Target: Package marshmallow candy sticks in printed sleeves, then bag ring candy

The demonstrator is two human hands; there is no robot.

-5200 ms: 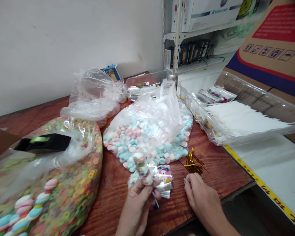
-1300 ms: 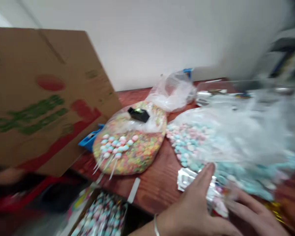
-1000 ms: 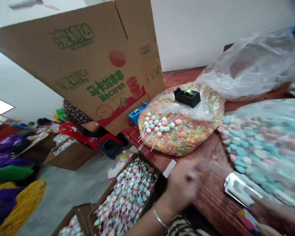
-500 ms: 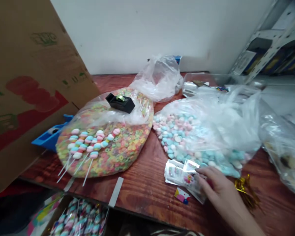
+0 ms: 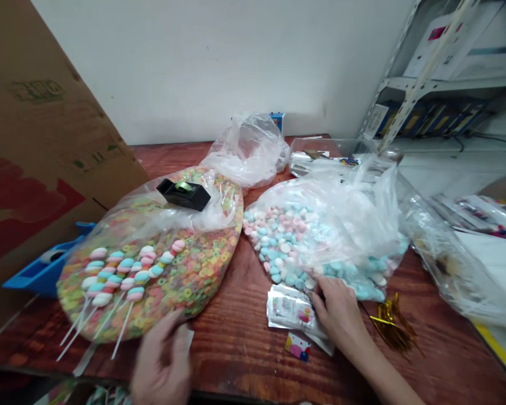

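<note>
My left hand [image 5: 163, 360], blurred, is by the table's front edge, thumb and fingers apart, with nothing visible in it. Beside it lies a clear bag of colourful cereal-like rings [image 5: 202, 281]. Several marshmallow skewers [image 5: 126, 275] on white sticks rest on that bag. My right hand [image 5: 338, 309] is at the near edge of a bag of pastel marshmallows [image 5: 278, 236]. Its thumb and forefinger close around a small pale piece I cannot make out. Silvery printed packets [image 5: 289, 308] lie just left of this hand, with a small colourful card [image 5: 297, 346] below.
A black tape dispenser [image 5: 184, 194] sits on the ring bag. At left are a blue dispenser [image 5: 42, 267] and a large cardboard box [image 5: 46, 124]. Gold twist ties [image 5: 392, 326] lie right of my right hand. A clear tray [image 5: 307, 160] and white shelving [image 5: 421, 84] stand behind.
My left hand has come into view at the front edge. My right hand has moved from the silvery packets to the marshmallow bag's edge. The view has shifted right.
</note>
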